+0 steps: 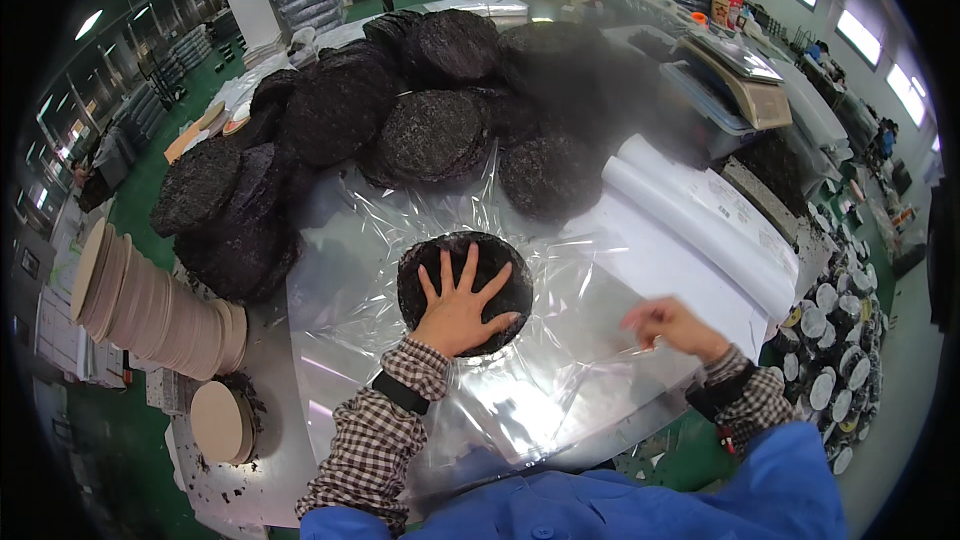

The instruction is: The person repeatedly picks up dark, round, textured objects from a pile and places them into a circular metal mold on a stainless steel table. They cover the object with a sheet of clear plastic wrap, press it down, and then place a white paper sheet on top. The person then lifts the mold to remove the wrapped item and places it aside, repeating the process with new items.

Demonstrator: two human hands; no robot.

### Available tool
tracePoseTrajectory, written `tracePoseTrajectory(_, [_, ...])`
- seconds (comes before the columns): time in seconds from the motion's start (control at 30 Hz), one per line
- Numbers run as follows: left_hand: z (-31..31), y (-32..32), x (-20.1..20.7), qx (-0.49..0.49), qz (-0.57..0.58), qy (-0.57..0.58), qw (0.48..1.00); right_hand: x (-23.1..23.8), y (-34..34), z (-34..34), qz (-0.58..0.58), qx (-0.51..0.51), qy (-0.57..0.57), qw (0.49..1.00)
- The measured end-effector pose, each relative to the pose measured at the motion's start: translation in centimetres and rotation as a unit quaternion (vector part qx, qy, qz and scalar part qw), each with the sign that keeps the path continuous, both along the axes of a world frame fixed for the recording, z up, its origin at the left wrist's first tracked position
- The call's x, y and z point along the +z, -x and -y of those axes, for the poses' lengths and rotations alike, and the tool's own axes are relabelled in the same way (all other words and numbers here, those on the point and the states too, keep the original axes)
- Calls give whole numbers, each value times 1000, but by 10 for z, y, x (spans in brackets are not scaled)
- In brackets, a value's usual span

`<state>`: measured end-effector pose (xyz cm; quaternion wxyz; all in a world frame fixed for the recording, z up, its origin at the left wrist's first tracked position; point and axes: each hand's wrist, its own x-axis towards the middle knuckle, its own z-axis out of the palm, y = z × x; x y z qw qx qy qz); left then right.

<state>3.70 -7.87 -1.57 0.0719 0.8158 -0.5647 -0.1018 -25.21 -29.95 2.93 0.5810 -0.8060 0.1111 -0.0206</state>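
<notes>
My left hand lies flat with fingers spread on a dark, crumbly round cake. Under the cake, clear plastic film is spread wide over the table, creased and shiny. To the right, above the film, is my right hand, its fingers bent and blurred; whether they pinch anything cannot be made out. Several more dark round cakes are heaped beyond the film, and some of them lean on each other at the left.
A tall leaning stack of beige discs and a shorter disc stack stand at the left. A white roll lies on sheets at the right. Many small white-topped pieces are piled beyond the right edge. Haze blurs the back right.
</notes>
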Motion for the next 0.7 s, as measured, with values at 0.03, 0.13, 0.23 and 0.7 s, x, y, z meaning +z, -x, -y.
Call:
tracePoseTrajectory(0.03, [0,-1,-2,-4,-3,10,1000,12,-2,-6,62,-23,38,997])
tracePoseTrajectory(0.13, [2,-1,-3,-1,-10,0,1000,-3,-5,-27,134,-8,350,927])
tracePoseTrajectory(0.23, [11,2,-8,-14,-20,14,1000,-48,14,-24,80,69,592,799])
tracePoseTrajectory(0.7, [-13,-14,-8,38,-71,70,994,-20,-129,-110,312,-93,335,884])
